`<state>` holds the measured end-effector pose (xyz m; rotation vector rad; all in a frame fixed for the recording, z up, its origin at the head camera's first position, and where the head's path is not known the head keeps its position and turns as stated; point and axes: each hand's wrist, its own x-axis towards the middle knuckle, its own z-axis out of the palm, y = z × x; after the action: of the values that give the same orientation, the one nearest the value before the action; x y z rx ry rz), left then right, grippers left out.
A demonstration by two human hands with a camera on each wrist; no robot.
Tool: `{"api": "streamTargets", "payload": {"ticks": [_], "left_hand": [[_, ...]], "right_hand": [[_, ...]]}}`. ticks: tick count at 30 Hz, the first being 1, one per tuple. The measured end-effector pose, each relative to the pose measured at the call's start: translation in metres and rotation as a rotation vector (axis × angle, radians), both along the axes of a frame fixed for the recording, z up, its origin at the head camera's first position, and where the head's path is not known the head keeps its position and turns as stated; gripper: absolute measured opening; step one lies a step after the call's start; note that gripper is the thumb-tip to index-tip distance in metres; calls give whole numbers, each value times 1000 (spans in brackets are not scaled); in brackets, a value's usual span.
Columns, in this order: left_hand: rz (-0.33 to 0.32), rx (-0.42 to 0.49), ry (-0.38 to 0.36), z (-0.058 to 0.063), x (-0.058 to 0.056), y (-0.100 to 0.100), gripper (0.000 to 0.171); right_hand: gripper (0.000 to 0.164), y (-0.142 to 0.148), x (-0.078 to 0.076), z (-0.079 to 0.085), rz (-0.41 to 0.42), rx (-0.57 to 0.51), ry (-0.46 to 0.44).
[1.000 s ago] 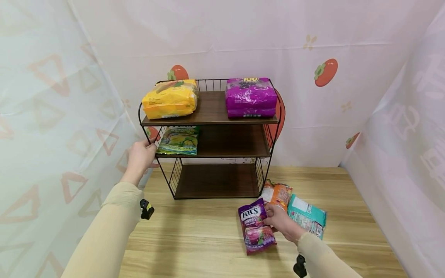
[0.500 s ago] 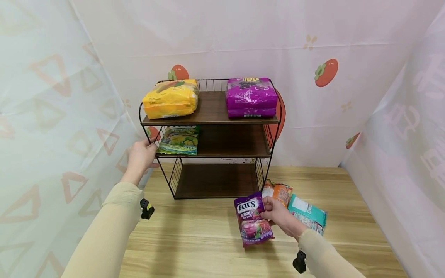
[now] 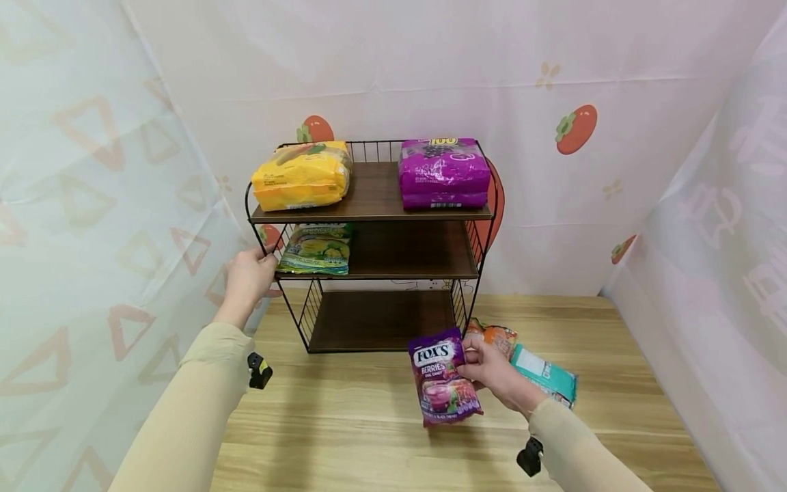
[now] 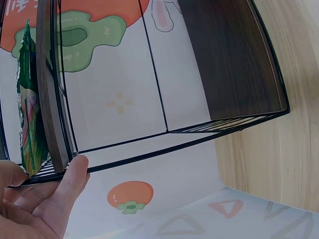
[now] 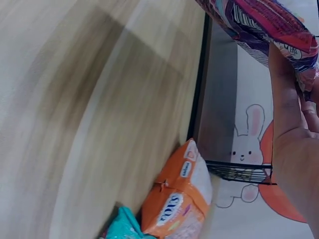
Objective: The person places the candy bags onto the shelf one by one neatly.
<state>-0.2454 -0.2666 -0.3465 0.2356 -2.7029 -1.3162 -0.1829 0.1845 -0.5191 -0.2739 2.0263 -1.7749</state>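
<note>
My right hand [image 3: 494, 372] pinches the right edge of a purple Fox's Berries candy bag [image 3: 443, 379], front facing up toward me. The bag is lifted over the wooden table, its shadow below in the right wrist view. My left hand [image 3: 249, 277] grips the left side of a black wire shelf rack [image 3: 375, 277] at the middle tier. In the left wrist view, its thumb and fingers [image 4: 72, 177] close around the wire edge beside a green candy bag [image 4: 31, 109]. That green bag lies at the left of the middle shelf.
On the top shelf sit a yellow pack [image 3: 301, 178] at left and a purple pack [image 3: 444, 174] at right. An orange bag [image 3: 499, 338] and a teal bag [image 3: 547, 374] lie on the table [image 3: 344, 437] right of the rack. Fabric walls enclose the space.
My right hand has raised the purple candy bag and moved it slightly left and toward the rack. My left hand has stayed on the rack.
</note>
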Motion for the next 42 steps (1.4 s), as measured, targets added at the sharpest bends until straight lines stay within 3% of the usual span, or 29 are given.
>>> {"api": "streamTargets", "payload": {"ticks": [7,17,28,42], "left_hand": [[16,-48,8,-1,-2,-1,51],[8,-9,3,-2,1,-1,52],[11,-25,17,-1,1,0,51],[19,-43,28,-1,0,1,50]], "right_hand": [[29,-1,-3,10,26,-26,11],[31,-2,-7,27,-9,-66,26],[30,-7,-8,45,18,-160,10],[28,-10,-17,70,-8,-180,131]]}}
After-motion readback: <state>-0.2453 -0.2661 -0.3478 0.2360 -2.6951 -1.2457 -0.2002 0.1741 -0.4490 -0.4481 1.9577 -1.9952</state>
